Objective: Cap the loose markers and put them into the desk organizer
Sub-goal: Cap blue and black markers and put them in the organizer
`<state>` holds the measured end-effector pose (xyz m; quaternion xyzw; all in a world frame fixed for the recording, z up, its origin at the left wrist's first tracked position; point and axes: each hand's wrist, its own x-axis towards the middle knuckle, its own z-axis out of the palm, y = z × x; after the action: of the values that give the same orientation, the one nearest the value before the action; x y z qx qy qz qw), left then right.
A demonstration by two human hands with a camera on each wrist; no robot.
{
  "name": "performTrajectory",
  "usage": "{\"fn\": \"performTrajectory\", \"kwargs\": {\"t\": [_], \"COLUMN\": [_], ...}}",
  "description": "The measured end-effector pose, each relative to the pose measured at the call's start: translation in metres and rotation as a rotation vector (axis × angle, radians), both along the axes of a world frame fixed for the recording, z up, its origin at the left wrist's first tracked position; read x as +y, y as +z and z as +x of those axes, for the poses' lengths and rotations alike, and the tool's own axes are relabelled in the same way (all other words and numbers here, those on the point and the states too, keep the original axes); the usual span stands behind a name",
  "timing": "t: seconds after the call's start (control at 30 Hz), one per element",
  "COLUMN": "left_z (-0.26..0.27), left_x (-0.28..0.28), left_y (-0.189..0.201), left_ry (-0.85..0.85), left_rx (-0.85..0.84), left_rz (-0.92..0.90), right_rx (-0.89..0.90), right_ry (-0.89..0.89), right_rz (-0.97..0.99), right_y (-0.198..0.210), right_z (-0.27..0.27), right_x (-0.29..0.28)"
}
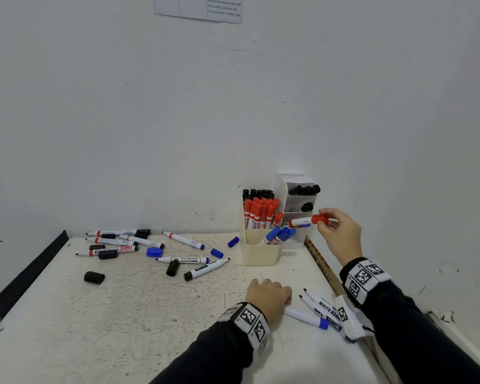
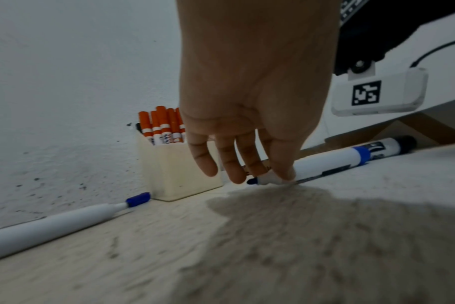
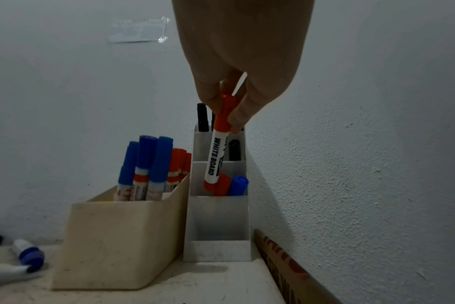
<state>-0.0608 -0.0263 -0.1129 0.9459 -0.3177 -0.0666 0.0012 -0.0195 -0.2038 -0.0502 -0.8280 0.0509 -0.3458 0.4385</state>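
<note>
My right hand (image 1: 329,219) pinches a capped red marker (image 1: 302,221) by its cap; in the right wrist view the red marker (image 3: 217,156) points its lower end into a middle compartment of the white tiered organizer (image 3: 218,218), beside a red and a blue marker. My left hand (image 1: 269,296) rests on the table, fingertips (image 2: 286,174) touching an uncapped blue marker (image 2: 330,162) near its tip; its thumb is hidden. The cream bin (image 1: 261,253) holds black, red and blue capped markers.
Several uncapped markers (image 1: 183,259) and loose black and blue caps (image 1: 94,277) lie scattered on the left half of the table. Two more uncapped markers (image 1: 320,304) lie under my right wrist. A cardboard strip (image 1: 320,261) runs along the right wall.
</note>
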Motion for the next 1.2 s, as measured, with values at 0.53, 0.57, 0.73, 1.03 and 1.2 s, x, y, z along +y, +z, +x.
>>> {"fn": "performTrajectory", "kwargs": {"t": [0.53, 0.57, 0.73, 1.03, 1.2], "left_z": [0.023, 0.024, 0.027, 0.026, 0.027], "left_x": [0.065, 0.067, 0.083, 0.117, 0.147], "left_y": [0.027, 0.028, 0.031, 0.038, 0.031], "left_ry": [0.364, 0.385, 0.512, 0.741, 0.902], "left_rx": [0.407, 0.394, 0.268, 0.561, 0.512], "left_rz": [-0.603, -0.696, -1.01, -1.445, -1.35], "right_rx": [0.082, 0.081, 0.077, 0.282, 0.28], "right_ry": [0.03, 0.033, 0.059, 0.187, 0.154], "right_rz": [-0.186, -0.214, -0.281, -0.511, -0.499], "right_y": [-0.016, -0.018, -0.024, -0.033, -0.034], "right_z": [0.031, 0.033, 0.036, 0.042, 0.042], "right_x": [0.005, 0.006, 0.009, 0.01, 0.012]}}
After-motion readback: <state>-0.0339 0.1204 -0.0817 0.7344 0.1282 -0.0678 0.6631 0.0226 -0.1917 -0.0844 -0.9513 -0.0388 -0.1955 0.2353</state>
